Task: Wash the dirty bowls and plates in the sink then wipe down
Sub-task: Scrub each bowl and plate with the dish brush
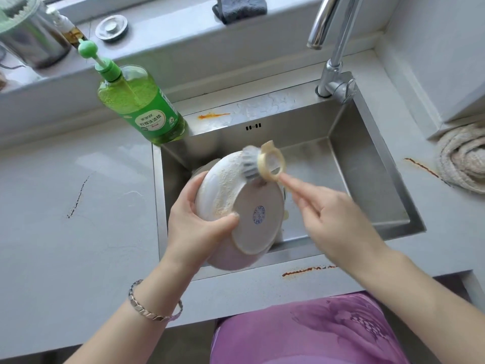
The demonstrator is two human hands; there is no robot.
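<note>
While my left hand point(202, 214) grips the upturned bowl point(258, 206) and my right hand point(328, 219) pinches the brush point(253, 166), I should rotate the bowl steadily.

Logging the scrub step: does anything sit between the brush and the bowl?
Nothing visible does. The brush, held by the right hand, has its bristles on the bowl's sudsy underside. The left hand grips the bowl lower down, clear of the brush, over the sink.

Grey countertop point(65, 166), pale window ledge point(183, 40), daylight.
</note>
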